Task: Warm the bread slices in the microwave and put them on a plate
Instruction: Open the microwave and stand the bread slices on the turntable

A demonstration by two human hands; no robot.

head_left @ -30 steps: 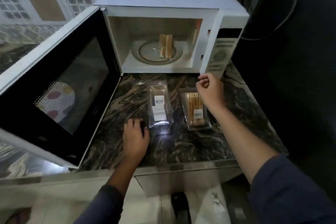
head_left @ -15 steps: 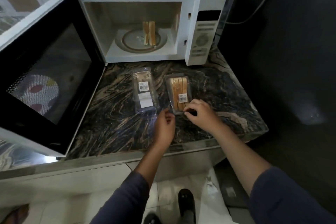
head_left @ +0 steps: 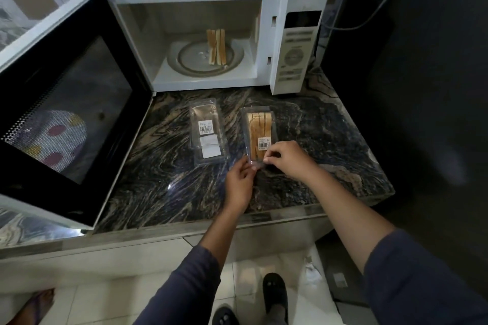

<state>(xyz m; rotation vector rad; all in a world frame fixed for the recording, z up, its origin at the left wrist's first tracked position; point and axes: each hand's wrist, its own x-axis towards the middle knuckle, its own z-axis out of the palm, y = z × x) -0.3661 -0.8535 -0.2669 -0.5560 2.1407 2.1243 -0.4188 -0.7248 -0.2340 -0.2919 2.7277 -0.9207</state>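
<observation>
A white microwave (head_left: 295, 53) stands at the back of the counter with its door (head_left: 66, 103) swung wide to the left. Two or three bread slices (head_left: 217, 46) stand on edge on the glass turntable (head_left: 190, 60) inside. On the dark marble counter (head_left: 163, 174) lie two clear plastic packs: an empty one (head_left: 208, 134) on the left and a full bread pack (head_left: 260, 130) on the right. My left hand (head_left: 239, 182) and my right hand (head_left: 286, 159) both pinch the near end of the full pack.
A cable (head_left: 369, 18) hangs behind the microwave at the right. The counter ends at a front edge (head_left: 211, 227) close to my body and drops off on the right. The open door covers the left part of the counter. My feet stand on pale floor tiles below.
My left hand left the counter beside the empty pack and my right hand came down from the microwave front. Both now pinch the near end of the full bread pack.
</observation>
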